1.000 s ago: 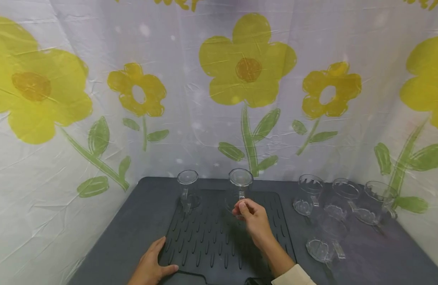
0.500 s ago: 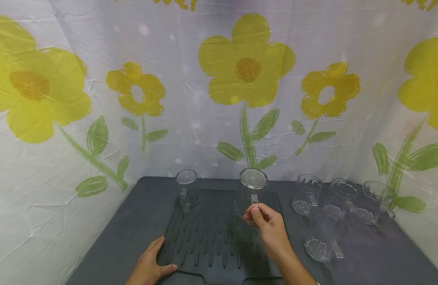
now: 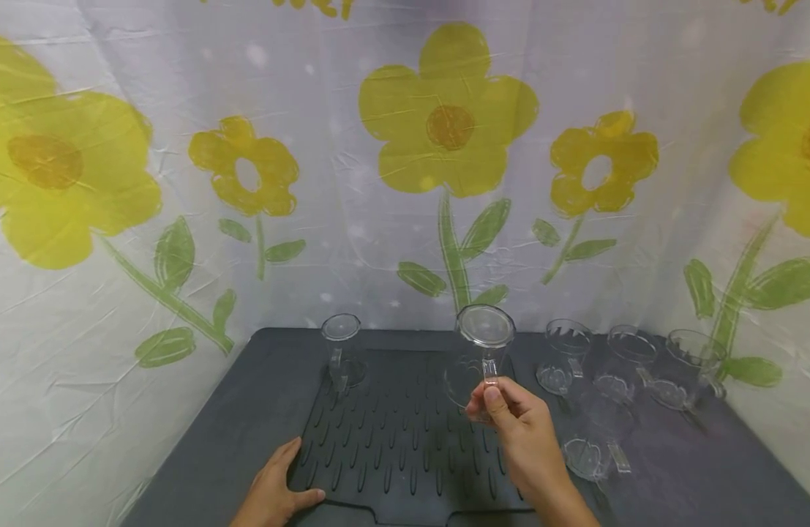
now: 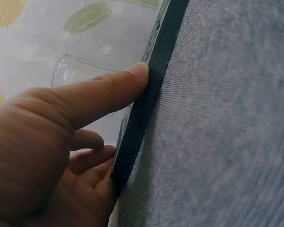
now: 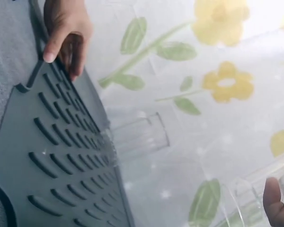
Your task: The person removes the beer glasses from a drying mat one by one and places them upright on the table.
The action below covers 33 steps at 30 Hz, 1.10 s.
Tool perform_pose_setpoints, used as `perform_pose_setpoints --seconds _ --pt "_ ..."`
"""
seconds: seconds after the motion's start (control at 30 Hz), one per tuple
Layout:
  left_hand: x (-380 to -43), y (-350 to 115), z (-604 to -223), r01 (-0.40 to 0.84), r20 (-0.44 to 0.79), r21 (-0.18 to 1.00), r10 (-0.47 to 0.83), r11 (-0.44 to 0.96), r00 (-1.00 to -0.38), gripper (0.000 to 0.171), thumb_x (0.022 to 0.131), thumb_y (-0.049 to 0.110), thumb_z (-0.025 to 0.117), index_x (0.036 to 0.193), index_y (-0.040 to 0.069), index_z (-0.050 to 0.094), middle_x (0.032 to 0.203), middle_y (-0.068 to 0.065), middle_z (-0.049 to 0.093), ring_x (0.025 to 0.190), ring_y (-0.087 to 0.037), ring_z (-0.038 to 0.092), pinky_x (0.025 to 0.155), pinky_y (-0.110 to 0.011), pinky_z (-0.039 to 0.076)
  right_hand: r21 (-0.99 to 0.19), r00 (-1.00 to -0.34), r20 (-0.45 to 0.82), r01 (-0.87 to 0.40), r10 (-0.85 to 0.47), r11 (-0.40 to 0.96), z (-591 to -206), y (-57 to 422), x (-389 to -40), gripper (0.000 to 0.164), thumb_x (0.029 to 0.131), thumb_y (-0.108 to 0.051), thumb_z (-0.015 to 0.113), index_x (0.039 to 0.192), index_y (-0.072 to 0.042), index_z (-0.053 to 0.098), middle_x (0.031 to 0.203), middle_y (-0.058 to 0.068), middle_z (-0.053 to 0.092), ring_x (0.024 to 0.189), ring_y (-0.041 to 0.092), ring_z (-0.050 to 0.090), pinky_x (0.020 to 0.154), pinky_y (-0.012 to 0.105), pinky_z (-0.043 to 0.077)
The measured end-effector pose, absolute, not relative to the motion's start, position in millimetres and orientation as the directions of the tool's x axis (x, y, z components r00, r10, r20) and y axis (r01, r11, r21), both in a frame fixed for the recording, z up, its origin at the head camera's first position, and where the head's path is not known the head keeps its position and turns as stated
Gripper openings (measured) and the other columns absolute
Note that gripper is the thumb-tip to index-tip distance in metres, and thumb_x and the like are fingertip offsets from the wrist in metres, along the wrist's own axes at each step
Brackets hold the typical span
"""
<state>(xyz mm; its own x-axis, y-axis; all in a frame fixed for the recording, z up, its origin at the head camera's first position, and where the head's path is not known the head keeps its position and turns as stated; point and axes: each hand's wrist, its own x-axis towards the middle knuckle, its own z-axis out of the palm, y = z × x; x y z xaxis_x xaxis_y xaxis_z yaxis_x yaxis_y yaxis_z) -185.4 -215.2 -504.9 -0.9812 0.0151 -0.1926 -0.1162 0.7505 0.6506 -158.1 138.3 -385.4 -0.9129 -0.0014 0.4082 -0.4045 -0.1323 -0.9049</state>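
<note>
My right hand (image 3: pixel 526 432) pinches the handle of a clear glass mug (image 3: pixel 485 329) between thumb and fingers. The mug is upside down, base on top, over the right back part of a dark ridged drying mat (image 3: pixel 405 432); whether its rim touches the mat is hard to tell. At the mat's front left corner rests my left hand (image 3: pixel 276 487), its thumb on the front edge and its fairly straight fingers along the left side. A second glass mug (image 3: pixel 342 351) stands inverted at the mat's back left. In the right wrist view the held mug (image 5: pixel 248 201) shows only partly.
Several clear glass mugs (image 3: pixel 691 366) stand upright on the dark table (image 3: pixel 694 476) right of the mat, one nearer the front (image 3: pixel 592 446). A white curtain (image 3: pixel 352 241) printed with yellow flowers hangs right behind the table's back edge.
My right hand has carried the mug to the right and closer to me, from the mat's back middle. The left hand stays at the mat's corner, and the other mugs have not moved.
</note>
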Motion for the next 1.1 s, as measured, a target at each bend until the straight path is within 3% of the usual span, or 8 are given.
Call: perform_pose_setpoints --seconds 0.17,0.47,0.6,0.83,1.1 --pt "-185.4 -215.7 -503.0 -0.113 -0.193 0.655 0.021 0.747 -0.981 0.112 0.062 0.044 0.089 0.143 -0.012 0.035 0.141 -0.036 0.033 0.126 -0.056 0.033 0.095 -0.067 0.036 -0.871 -0.885 0.465 -0.460 0.009 -0.170 -382.9 144.9 -156.4 0.028 0.102 -0.007 0.048 0.095 0.020 0.053 0.078 0.010 0.060 0.074 0.020 0.062 0.073 0.034 0.057" --pt "-180.7 -214.7 -498.5 -0.075 -0.111 0.657 -0.002 0.750 -0.994 0.103 0.072 0.046 0.083 0.140 -0.015 0.035 0.141 -0.037 0.033 0.127 -0.055 0.033 0.098 -0.066 0.033 -0.866 -0.866 0.496 -0.499 0.069 -0.028 -379.8 151.2 -152.7 0.014 0.096 0.001 0.058 0.095 0.010 0.068 0.074 0.011 0.061 0.072 0.021 0.061 0.071 0.029 0.056" --pt "-179.2 -213.5 -493.9 -0.062 -0.063 0.678 -0.026 0.732 -0.998 0.099 0.077 0.047 0.079 0.141 -0.014 0.035 0.142 -0.036 0.033 0.128 -0.054 0.032 0.098 -0.066 0.034 -0.843 -0.843 0.535 -0.537 0.060 -0.024 -379.8 153.6 -151.8 0.010 0.091 0.006 0.062 0.095 0.009 0.071 0.083 0.012 0.067 0.075 0.020 0.062 0.070 0.028 0.055" --pt "-172.3 -208.3 -483.3 -0.029 0.018 0.722 -0.060 0.692 -0.998 0.091 0.083 0.044 0.075 0.146 -0.007 0.033 0.146 -0.031 0.031 0.130 -0.052 0.031 0.096 -0.066 0.037 -0.782 -0.781 0.623 -0.622 0.051 0.027 -381.2 160.8 -153.2 0.017 0.083 0.015 0.066 0.098 0.008 0.072 0.093 0.013 0.071 0.081 0.017 0.068 0.070 0.029 0.057" --pt "-172.8 -194.2 -470.9 0.027 0.108 0.759 -0.085 0.651 -0.990 0.088 0.083 0.046 0.075 0.149 0.004 0.034 0.148 -0.022 0.034 0.132 -0.046 0.034 0.099 -0.063 0.037 -0.767 -0.767 0.639 -0.629 0.059 0.124 -377.1 162.4 -152.3 0.017 0.081 0.009 0.072 0.097 0.005 0.074 0.087 0.012 0.070 0.075 0.019 0.066 0.065 0.028 0.056"
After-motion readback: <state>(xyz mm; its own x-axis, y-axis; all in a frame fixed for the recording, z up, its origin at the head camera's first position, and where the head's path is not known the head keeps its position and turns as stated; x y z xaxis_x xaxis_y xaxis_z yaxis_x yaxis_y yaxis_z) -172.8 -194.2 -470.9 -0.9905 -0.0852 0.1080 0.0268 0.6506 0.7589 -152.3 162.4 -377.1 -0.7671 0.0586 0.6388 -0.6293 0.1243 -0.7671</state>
